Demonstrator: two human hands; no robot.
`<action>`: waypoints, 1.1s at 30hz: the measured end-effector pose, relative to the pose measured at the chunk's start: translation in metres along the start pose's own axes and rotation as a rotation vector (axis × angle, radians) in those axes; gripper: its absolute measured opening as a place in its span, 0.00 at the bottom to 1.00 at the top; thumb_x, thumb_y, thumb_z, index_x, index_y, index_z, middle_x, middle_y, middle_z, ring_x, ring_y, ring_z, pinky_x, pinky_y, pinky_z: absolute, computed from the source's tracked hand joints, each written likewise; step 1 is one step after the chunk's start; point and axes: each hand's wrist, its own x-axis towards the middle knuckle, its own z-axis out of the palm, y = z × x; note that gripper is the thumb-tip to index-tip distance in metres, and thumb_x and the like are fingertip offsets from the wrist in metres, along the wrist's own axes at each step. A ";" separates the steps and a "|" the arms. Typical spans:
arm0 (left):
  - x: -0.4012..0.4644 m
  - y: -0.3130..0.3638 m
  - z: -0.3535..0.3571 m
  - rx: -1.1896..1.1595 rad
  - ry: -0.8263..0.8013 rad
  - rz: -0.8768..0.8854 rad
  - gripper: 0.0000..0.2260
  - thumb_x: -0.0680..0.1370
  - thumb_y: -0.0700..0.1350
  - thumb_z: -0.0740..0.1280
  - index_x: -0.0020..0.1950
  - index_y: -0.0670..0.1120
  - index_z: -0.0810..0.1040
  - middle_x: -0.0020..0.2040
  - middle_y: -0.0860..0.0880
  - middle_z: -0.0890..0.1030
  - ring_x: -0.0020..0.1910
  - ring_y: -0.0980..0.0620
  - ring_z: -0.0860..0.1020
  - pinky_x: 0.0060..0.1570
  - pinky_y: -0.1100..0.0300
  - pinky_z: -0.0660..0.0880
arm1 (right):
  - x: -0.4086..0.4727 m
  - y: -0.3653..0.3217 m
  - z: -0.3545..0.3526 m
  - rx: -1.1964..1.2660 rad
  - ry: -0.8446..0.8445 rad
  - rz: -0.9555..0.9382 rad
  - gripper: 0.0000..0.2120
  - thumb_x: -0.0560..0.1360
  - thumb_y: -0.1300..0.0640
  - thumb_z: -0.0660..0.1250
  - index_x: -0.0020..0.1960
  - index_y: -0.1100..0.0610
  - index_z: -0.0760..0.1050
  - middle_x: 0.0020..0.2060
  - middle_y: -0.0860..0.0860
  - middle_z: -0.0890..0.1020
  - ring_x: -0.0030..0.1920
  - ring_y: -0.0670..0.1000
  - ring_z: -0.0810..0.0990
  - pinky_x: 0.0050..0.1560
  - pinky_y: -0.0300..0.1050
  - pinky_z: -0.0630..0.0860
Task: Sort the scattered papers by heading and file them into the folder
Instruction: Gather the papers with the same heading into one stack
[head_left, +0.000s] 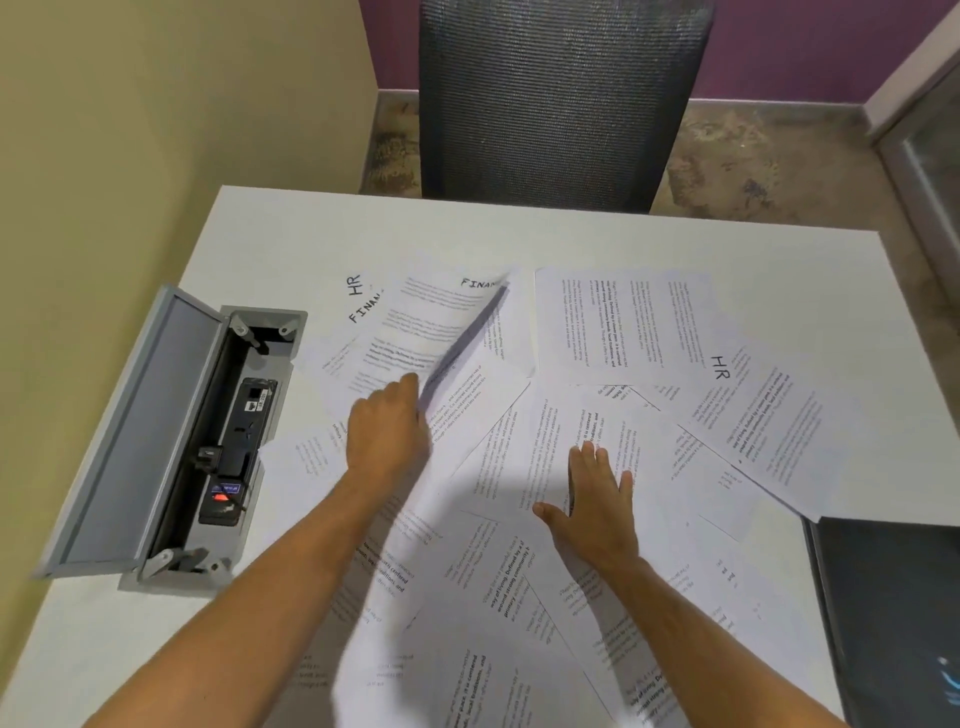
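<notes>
Now the left hand (387, 431) pinches a lifted FINANCE sheet (441, 322) by its near edge, peeling it off the scattered papers (519, 545), while the right hand (597, 499) lies flat with fingers spread, likely pinning the pile. Possibly the folder: a dark object (893, 597) at right.

White printed papers (545, 467) lie overlapping across the white table (291, 228), some hand-headed "HR" or "FINANCE". One FINANCE sheet (447, 322) is lifted at its near edge, tilted up off the pile, toward the table's far-left part.
</notes>
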 end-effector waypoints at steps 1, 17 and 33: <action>-0.011 0.009 -0.002 -0.032 0.014 -0.002 0.05 0.71 0.35 0.68 0.44 0.41 0.74 0.31 0.45 0.76 0.26 0.46 0.72 0.27 0.58 0.64 | 0.001 -0.001 -0.002 0.022 -0.017 0.007 0.45 0.74 0.32 0.63 0.80 0.55 0.50 0.80 0.53 0.49 0.80 0.55 0.45 0.75 0.59 0.36; -0.146 0.086 0.027 -0.137 0.059 0.415 0.07 0.75 0.44 0.66 0.38 0.46 0.77 0.31 0.48 0.75 0.25 0.50 0.72 0.23 0.60 0.73 | -0.056 -0.054 -0.043 1.263 -0.025 0.419 0.06 0.81 0.58 0.64 0.57 0.57 0.73 0.48 0.52 0.81 0.38 0.51 0.83 0.37 0.46 0.83; -0.048 0.018 0.025 -0.657 0.018 -1.075 0.22 0.77 0.53 0.69 0.65 0.40 0.73 0.64 0.41 0.74 0.60 0.41 0.76 0.59 0.44 0.75 | -0.091 0.029 -0.043 0.882 0.084 0.475 0.17 0.77 0.68 0.59 0.35 0.51 0.62 0.31 0.49 0.66 0.32 0.50 0.64 0.37 0.43 0.63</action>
